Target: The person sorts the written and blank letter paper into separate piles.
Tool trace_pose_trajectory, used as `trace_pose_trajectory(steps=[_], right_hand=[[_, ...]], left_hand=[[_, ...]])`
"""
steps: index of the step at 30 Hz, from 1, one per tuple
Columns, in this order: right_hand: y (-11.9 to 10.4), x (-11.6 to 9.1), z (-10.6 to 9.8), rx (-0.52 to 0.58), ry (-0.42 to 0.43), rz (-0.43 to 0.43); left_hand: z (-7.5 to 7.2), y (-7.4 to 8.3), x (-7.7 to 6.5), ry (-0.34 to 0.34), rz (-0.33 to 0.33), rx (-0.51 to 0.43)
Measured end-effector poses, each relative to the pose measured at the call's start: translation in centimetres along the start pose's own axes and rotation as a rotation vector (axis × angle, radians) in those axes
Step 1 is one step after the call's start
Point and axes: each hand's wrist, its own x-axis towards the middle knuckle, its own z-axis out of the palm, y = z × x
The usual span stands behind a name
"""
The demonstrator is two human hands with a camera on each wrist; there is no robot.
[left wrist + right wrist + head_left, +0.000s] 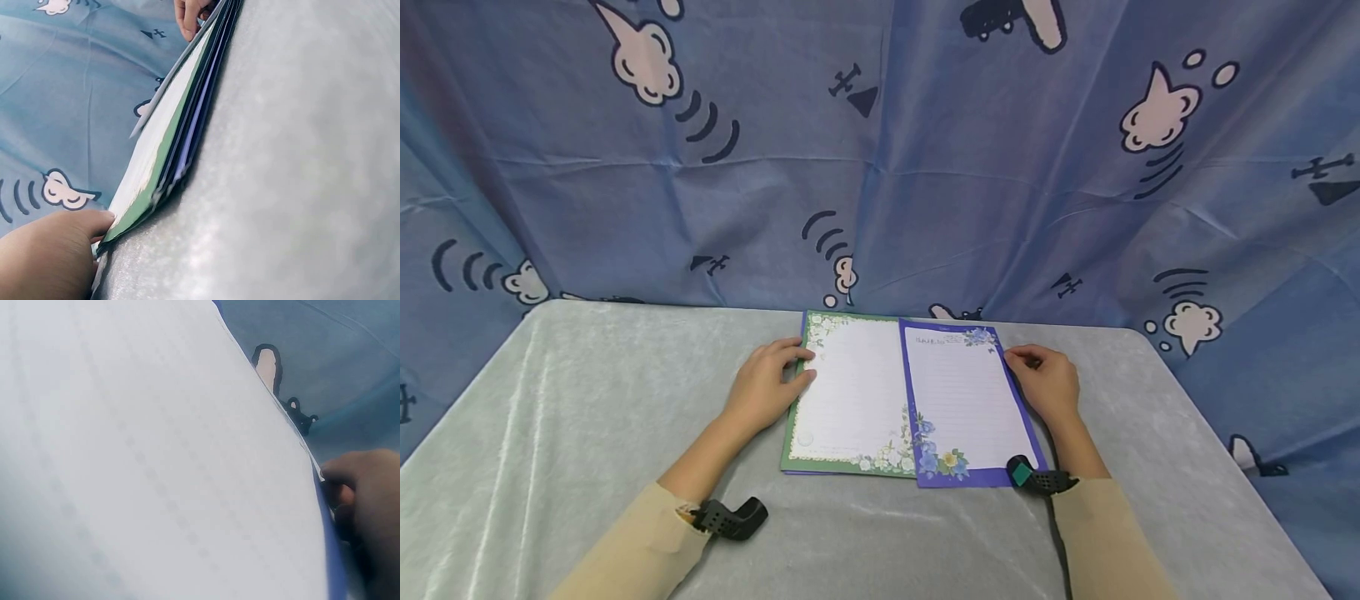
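Note:
An open notebook (pixel 853 392) lies on the table, its left page green-bordered with white flowers. The right page (pixel 967 392) has a purple border, blue flowers and ruled lines. My left hand (pixel 767 379) rests at the notebook's left edge, thumb and fingertips on the margin. In the left wrist view, the thumb of the left hand (pixel 53 250) touches the edge of the green-bordered page (pixel 150 162). My right hand (pixel 1047 379) pinches the right edge of the purple-bordered page near its upper corner. The right wrist view shows this right hand (pixel 369 506) at the page's edge, partly dark.
A pale grey cloth covers the table (pixel 587 400). Behind it hangs a blue patterned curtain (pixel 775 208). Black wrist devices sit on the left wrist (pixel 730 518) and right wrist (pixel 1037 477); a dark cable runs along the right forearm.

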Motion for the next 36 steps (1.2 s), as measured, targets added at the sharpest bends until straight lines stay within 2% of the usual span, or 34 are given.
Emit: trace_pose_trajectory(steps=[36], right_hand=[[-0.02,0.10,0.01,0.004,0.003,-0.006]], left_hand=[[0.02,0.03,0.05,0.002,0.002,0.001]])
